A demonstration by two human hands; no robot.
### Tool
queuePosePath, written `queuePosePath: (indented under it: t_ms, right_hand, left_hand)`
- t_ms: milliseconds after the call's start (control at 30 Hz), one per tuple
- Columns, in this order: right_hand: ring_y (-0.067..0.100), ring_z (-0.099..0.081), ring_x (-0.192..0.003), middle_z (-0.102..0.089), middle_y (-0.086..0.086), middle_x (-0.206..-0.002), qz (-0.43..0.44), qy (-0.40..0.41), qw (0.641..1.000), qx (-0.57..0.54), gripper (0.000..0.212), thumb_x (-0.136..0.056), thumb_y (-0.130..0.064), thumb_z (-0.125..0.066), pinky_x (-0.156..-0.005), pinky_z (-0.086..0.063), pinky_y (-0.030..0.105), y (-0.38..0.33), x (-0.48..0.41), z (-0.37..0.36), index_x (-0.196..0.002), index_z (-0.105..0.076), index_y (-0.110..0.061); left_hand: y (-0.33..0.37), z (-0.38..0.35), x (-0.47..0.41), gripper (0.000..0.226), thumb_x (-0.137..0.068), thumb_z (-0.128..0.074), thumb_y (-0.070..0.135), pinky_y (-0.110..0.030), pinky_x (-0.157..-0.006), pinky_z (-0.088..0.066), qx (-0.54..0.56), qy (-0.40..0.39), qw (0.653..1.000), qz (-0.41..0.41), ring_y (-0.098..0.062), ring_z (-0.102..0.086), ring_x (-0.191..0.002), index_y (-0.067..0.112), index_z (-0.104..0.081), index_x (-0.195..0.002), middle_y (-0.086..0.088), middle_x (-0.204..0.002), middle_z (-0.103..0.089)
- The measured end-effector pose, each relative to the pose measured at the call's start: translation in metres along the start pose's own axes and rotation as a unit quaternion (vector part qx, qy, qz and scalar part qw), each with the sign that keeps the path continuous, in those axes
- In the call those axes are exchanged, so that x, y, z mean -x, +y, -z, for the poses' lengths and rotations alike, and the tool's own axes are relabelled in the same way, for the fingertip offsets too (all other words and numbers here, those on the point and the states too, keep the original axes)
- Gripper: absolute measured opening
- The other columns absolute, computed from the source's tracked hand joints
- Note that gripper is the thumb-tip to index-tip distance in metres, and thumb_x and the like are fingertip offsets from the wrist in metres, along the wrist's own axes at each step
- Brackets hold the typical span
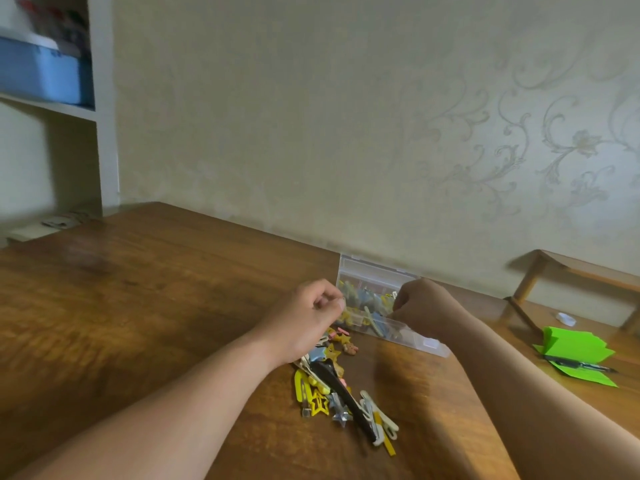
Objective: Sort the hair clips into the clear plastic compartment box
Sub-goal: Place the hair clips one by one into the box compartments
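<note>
The clear plastic compartment box [375,271] stands open on the wooden table [156,289] near the wall, with several yellow and blue clips inside. My left hand [308,317] has curled fingers at the box's left edge and seems to pinch something small; blur hides what. My right hand [422,303] is curled over the box's right part, its fingertips close to a small clip; contact is unclear. A pile of hair clips [339,389], yellow, blue, black and white, lies on the table below my left wrist.
Green paper sheets [575,355] with a dark pen [585,366] lie at the right. A small white object [565,319] sits beyond them. A wooden chair [568,275] stands at the right by the wall. A shelf with a blue bin [41,71] is at the far left.
</note>
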State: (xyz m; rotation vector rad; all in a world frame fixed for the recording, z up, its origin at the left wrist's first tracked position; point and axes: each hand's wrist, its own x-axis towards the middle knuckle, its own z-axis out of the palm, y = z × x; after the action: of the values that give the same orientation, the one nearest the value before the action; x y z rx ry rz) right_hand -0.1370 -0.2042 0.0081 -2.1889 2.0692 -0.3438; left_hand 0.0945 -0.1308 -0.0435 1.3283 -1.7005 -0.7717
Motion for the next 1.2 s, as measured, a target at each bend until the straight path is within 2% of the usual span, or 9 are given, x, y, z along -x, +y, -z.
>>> queuePosePath:
  t_ms: [200, 333, 433, 567, 667, 767, 900, 1067, 1200]
  right_hand:
    - [0.018, -0.066, -0.075, -0.070, -0.005, -0.084, -0.013, 0.071, 0.995, -0.063, 0.013, -0.095, -0.033, -0.073, -0.064, -0.054, 0.036, 0.002, 0.018, -0.005, -0.087, -0.068, -0.024]
    - [0.015, -0.065, -0.079, -0.069, -0.011, -0.083, 0.017, 0.181, 0.971, -0.156, 0.010, -0.096, -0.035, -0.068, -0.062, -0.047, 0.031, 0.001, 0.041, 0.002, -0.089, -0.066, -0.028]
    - [0.009, -0.064, -0.077, -0.069, -0.011, -0.081, 0.067, 0.212, 0.949, -0.222, 0.010, -0.096, -0.032, -0.069, -0.060, -0.045, 0.027, 0.000, 0.062, 0.005, -0.087, -0.067, -0.028]
    - [-0.002, -0.063, -0.072, -0.071, -0.012, -0.080, 0.155, 0.113, 0.958, -0.213, 0.012, -0.101, -0.033, -0.068, -0.056, -0.041, 0.012, 0.000, 0.083, 0.009, -0.089, -0.070, -0.031]
    - [0.000, -0.066, -0.067, -0.075, -0.011, -0.078, 0.196, -0.024, 0.967, -0.160, 0.012, -0.100, -0.035, -0.068, -0.064, -0.050, 0.023, 0.002, 0.087, 0.014, -0.088, -0.071, -0.032]
    - [0.008, -0.071, -0.079, -0.076, -0.009, -0.087, 0.235, -0.160, 0.951, -0.123, 0.005, -0.095, -0.036, -0.071, -0.077, -0.060, 0.034, 0.001, 0.090, 0.019, -0.094, -0.072, -0.032]
    - [0.015, -0.069, -0.100, -0.073, -0.007, -0.105, 0.243, -0.299, 0.919, -0.080, 0.030, -0.090, -0.043, -0.082, -0.094, -0.058, 0.039, 0.000, 0.097, 0.028, -0.114, -0.071, -0.029]
    - [0.014, -0.066, -0.101, -0.071, -0.008, -0.109, 0.248, -0.308, 0.916, -0.068, 0.037, -0.089, -0.039, -0.084, -0.096, -0.057, 0.038, 0.002, 0.096, 0.025, -0.121, -0.068, -0.029]
    - [0.007, -0.063, -0.090, -0.066, -0.014, -0.101, 0.220, -0.234, 0.945, -0.063, 0.026, -0.094, -0.032, -0.077, -0.076, -0.052, 0.027, 0.004, 0.092, 0.020, -0.118, -0.067, -0.032]
  left_hand:
    - [0.001, 0.000, 0.000, 0.026, -0.108, -0.054, 0.047, -0.038, -0.100, -0.055, -0.008, -0.002, 1.000, -0.003, -0.005, -0.063, -0.106, 0.034, -0.066, -0.126, 0.011, -0.117, -0.066]
    - [0.001, 0.001, 0.000, 0.028, -0.108, -0.053, 0.047, -0.037, -0.101, -0.054, -0.011, -0.003, 1.000, 0.001, -0.004, -0.063, -0.108, 0.033, -0.065, -0.129, 0.011, -0.118, -0.066]
    - [0.003, 0.000, 0.001, 0.028, -0.109, -0.053, 0.044, -0.034, -0.099, -0.053, -0.007, 0.001, 1.000, -0.002, -0.003, -0.063, -0.109, 0.033, -0.065, -0.132, 0.013, -0.118, -0.066]
    - [0.004, -0.001, 0.002, 0.026, -0.110, -0.053, 0.039, -0.024, -0.088, -0.050, 0.000, 0.007, 1.000, -0.003, 0.001, -0.061, -0.110, 0.034, -0.066, -0.132, 0.015, -0.118, -0.065]
    - [0.005, -0.002, 0.003, 0.025, -0.111, -0.053, 0.039, -0.026, -0.079, -0.054, 0.014, 0.007, 1.000, 0.011, -0.006, -0.062, -0.109, 0.035, -0.066, -0.131, 0.012, -0.119, -0.062]
    - [0.006, -0.003, 0.004, 0.022, -0.110, -0.054, 0.037, -0.024, -0.069, -0.051, 0.018, 0.015, 1.000, 0.019, -0.011, -0.064, -0.104, 0.033, -0.067, -0.127, 0.007, -0.116, -0.062]
    - [0.003, -0.004, 0.004, 0.019, -0.110, -0.055, 0.034, -0.028, -0.070, -0.052, 0.031, 0.011, 0.999, 0.020, -0.016, -0.064, -0.100, 0.033, -0.068, -0.125, 0.002, -0.114, -0.063]
    - [0.002, -0.004, 0.004, 0.021, -0.110, -0.055, 0.033, -0.028, -0.070, -0.052, 0.028, 0.012, 0.999, 0.017, -0.015, -0.064, -0.098, 0.032, -0.067, -0.127, 0.000, -0.116, -0.065]
    - [0.003, -0.004, 0.005, 0.023, -0.110, -0.054, 0.033, -0.024, -0.070, -0.050, 0.028, 0.009, 0.999, 0.014, -0.012, -0.065, -0.104, 0.032, -0.066, -0.129, 0.003, -0.119, -0.065]
